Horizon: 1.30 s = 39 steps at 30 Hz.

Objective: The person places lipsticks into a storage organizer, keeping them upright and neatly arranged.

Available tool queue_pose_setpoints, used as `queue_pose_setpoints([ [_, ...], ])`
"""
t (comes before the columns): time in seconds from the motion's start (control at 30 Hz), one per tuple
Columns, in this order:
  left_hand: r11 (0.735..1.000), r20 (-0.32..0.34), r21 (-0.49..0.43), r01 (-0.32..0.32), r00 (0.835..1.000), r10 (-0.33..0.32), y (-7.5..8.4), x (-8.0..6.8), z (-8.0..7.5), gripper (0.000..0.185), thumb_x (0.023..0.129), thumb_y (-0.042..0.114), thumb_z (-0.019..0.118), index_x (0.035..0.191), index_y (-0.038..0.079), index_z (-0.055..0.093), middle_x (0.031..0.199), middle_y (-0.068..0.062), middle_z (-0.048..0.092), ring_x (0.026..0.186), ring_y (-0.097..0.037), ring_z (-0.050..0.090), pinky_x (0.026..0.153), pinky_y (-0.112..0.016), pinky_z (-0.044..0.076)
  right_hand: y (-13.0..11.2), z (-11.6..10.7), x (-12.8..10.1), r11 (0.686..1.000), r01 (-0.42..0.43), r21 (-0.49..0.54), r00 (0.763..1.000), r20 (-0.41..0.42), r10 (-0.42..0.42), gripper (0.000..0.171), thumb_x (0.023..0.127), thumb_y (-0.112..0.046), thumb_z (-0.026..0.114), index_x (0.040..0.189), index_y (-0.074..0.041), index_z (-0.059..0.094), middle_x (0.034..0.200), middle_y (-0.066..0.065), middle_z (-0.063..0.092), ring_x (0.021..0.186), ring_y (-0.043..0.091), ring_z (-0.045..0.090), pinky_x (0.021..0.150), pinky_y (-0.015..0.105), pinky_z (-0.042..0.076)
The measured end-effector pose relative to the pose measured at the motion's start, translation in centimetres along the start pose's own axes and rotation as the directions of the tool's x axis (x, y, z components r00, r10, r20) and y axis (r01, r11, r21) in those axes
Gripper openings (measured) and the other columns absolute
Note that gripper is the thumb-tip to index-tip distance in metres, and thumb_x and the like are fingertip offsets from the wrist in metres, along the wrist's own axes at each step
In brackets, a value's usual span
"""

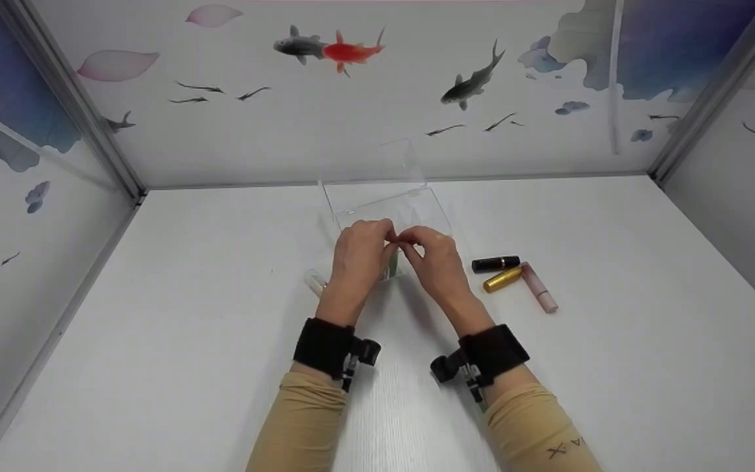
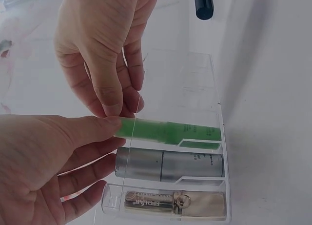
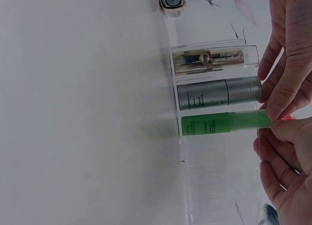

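A green lipstick tube (image 2: 165, 131) stands in a compartment of a clear organizer box (image 3: 209, 186). My left hand (image 1: 361, 252) pinches its top end between thumb and fingers. The right hand (image 1: 435, 259) has thumb and fingertips at that same end, meeting the left fingertips. Beside the green one, a silver tube (image 3: 219, 93) and a gold lipstick (image 3: 209, 60) fill neighbouring compartments. A small red bit (image 3: 286, 117) shows between the fingers. In the head view the hands hide most of the box front.
Right of the box lie a black tube (image 1: 495, 264), a gold tube (image 1: 503, 280) and a pink tube (image 1: 539, 288). A clear-ended tube (image 1: 315, 282) lies by the left wrist. The box's clear lid (image 1: 377, 164) stands raised at the back. Printed walls surround the white table (image 1: 187, 314).
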<state>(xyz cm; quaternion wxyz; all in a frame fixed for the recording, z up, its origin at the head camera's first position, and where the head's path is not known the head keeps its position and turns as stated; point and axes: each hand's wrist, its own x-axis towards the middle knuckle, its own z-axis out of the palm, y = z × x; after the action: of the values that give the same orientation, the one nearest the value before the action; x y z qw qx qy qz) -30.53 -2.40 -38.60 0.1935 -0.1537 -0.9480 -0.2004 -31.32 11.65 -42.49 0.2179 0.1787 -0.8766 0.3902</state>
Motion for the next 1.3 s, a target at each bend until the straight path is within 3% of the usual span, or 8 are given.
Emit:
queue_pose_setpoints([
  [0.63, 0.999, 0.054, -0.014, 0.051, 0.997, -0.050, 0.0, 0.1, -0.1, 0.010, 0.091, 0.016, 0.072, 0.098, 0.009, 0.073, 0.096, -0.006, 0.077, 0.085, -0.023, 0.072, 0.075, -0.037, 0.057, -0.1, -0.4, 0.1, 0.999, 0.037, -0.020, 0.998, 0.056, -0.035, 0.013, 0.092, -0.001, 0.067, 0.104, -0.005, 0.073, 0.100, 0.011, 0.076, 0.097, 0.027, 0.071, 0.090, 0.043, 0.056],
  [0.93, 1.000, 0.015, -0.012, 0.014, 1.000, -0.013, 0.0, 0.0, 0.0, 0.007, 0.090, 0.012, 0.072, 0.096, 0.009, 0.073, 0.093, -0.006, 0.077, 0.084, -0.023, 0.072, 0.073, -0.038, 0.057, -0.1, -0.9, 0.0, 0.998, 0.056, -0.032, 0.997, 0.056, -0.054, 0.015, 0.091, 0.002, 0.067, 0.105, -0.004, 0.072, 0.102, 0.012, 0.075, 0.098, 0.028, 0.071, 0.091, 0.043, 0.056],
  [1.3, 0.999, 0.041, -0.023, 0.022, 0.999, -0.021, 0.2, -0.1, 0.0, 0.009, 0.089, 0.012, 0.073, 0.097, 0.009, 0.073, 0.097, -0.007, 0.076, 0.089, -0.025, 0.072, 0.078, -0.039, 0.057, 0.2, -1.7, -0.2, 0.997, 0.060, -0.038, 0.996, 0.066, -0.057, 0.015, 0.091, 0.001, 0.067, 0.104, -0.003, 0.072, 0.102, 0.014, 0.075, 0.099, 0.029, 0.070, 0.091, 0.045, 0.055],
])
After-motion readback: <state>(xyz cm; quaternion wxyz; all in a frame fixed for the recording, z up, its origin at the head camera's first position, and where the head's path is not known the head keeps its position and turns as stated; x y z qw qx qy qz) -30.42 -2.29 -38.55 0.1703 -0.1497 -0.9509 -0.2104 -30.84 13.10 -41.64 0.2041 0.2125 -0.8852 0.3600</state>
